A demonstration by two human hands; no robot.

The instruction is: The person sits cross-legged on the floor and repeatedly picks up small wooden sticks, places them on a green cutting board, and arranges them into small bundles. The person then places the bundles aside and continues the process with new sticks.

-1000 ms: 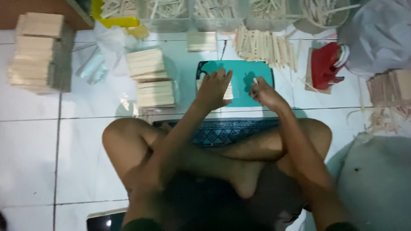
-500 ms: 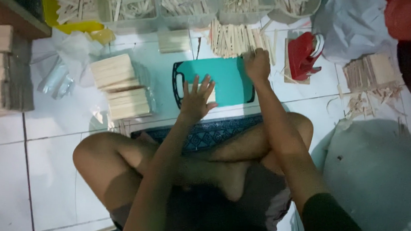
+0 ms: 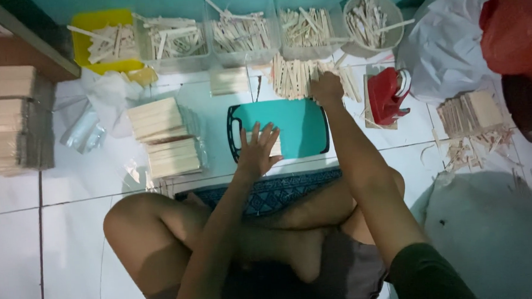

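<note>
Sitting cross-legged on tile, left hand [image 3: 257,153] spread flat, gripping nothing, on sticks on the teal cutting board [image 3: 304,127], right hand [image 3: 326,88] closed over loose wooden sticks [image 3: 293,78] at 12 o'clock, red tool [image 3: 388,95] at 3 o'clock.

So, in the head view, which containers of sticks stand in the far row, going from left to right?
Yellow tray → first clear tub → second clear tub → third clear tub → round bucket. All hold pale wooden sticks. The right hand rests just in front of the third tub, on loose sticks.
</note>
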